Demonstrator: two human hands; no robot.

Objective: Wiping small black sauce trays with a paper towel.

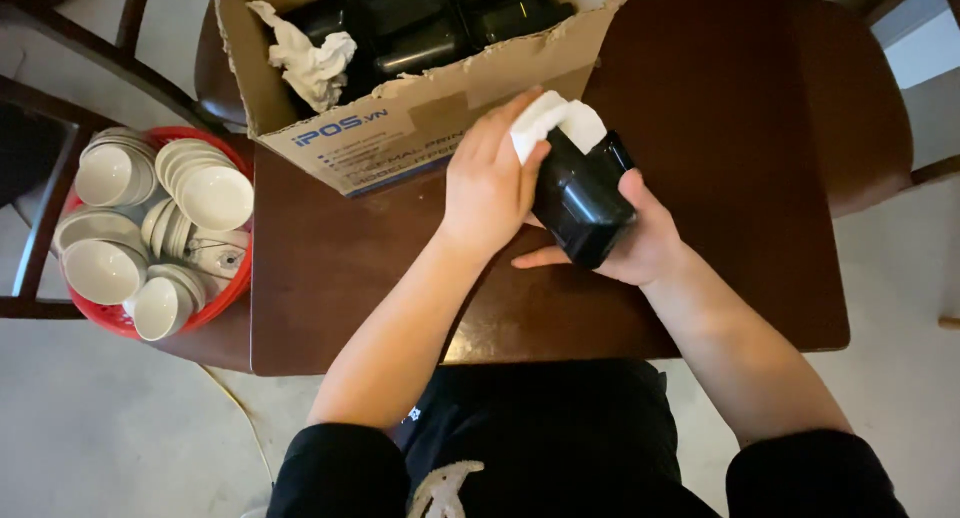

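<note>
Right hand (640, 243) cups a black boxy device (585, 200) from below, fingers clamped round it, long axis tilted up-left above the dark wooden table (330, 278); left hand (490, 183) presses a folded white cloth (555, 123) on its upper end, fingers together. Cardboard box (400, 128) just behind; open tabletop toward the near edge

1. Cardboard box (400, 128), at the table's (740, 198) far edge: its far part is cut off by the picture's top edge.
2. Black items (430, 23) inside the box: too dark to identify.
3. Black device (585, 198): underside hidden by the right hand (640, 248); one face is covered by the white cloth (555, 118).
4. Red basket (225, 293): its floor is hidden under white bowls (210, 193).
</note>
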